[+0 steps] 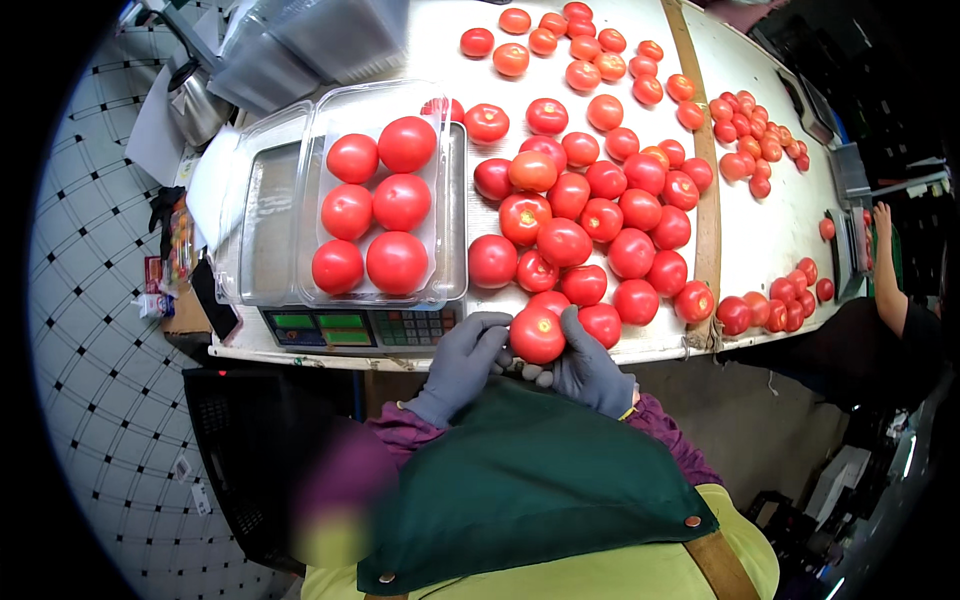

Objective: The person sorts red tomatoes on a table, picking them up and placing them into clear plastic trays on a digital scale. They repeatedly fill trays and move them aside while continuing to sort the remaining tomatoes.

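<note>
Both my hands wear grey gloves and meet at the table's front edge around a red tomato [537, 336]. My right hand [592, 372] grips it from the right, thumb on its side and fingers curled below. On the other side, my left hand [464, 366] is closed, its fingertips against the tomato. Left of them, a clear plastic clamshell box [312, 205] lies with its lid folded back on a digital scale [352, 328]. Six tomatoes [402, 202] sit inside in two columns. A heap of loose tomatoes [606, 219] covers the table just beyond my hands.
Stacked clear plastic boxes [335, 38] stand at the back left, near a metal kettle [200, 102]. A wooden strip [707, 225] crosses the table; smaller tomato piles [757, 140] lie beyond it. Another person's arm [886, 268] shows at far right. A black crate [265, 440] is below left.
</note>
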### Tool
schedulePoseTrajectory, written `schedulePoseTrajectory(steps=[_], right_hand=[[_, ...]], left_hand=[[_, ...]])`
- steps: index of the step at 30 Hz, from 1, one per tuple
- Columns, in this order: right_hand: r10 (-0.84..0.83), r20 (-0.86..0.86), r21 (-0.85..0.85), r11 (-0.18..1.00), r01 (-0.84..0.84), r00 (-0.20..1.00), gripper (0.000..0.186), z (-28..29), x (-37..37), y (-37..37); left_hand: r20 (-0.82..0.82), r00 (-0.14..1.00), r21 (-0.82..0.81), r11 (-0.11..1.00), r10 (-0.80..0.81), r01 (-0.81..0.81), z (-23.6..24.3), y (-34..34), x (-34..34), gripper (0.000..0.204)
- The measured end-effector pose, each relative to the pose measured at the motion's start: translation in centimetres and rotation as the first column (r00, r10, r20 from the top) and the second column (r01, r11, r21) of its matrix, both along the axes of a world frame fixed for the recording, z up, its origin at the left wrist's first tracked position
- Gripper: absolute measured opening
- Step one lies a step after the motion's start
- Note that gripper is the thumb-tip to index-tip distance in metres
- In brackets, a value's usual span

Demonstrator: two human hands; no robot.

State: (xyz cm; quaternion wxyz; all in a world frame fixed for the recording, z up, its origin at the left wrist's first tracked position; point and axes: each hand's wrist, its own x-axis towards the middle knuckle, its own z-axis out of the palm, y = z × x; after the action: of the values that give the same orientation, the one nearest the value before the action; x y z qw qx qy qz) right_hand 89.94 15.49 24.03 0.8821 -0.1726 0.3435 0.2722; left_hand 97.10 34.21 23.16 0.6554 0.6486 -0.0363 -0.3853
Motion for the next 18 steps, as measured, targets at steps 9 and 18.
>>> schedulePoseTrajectory(steps=[9,18], right_hand=[[0.598,0.186,-0.894,-0.227,0.387,0.78,0.038,0.7,3.0,-0.6],[0.073,0.567,-0.668,0.624,0.405,0.82,0.048,-1.7,7.9,-3.6]], left_hand=[[-0.052,0.994,-0.109,0.99,-0.097,0.091,0.3,1.6,0.7,0.055],[-0.738,0.67,-0.325,0.913,-0.081,-0.248,0.9,2.4,0.9,0.045]])
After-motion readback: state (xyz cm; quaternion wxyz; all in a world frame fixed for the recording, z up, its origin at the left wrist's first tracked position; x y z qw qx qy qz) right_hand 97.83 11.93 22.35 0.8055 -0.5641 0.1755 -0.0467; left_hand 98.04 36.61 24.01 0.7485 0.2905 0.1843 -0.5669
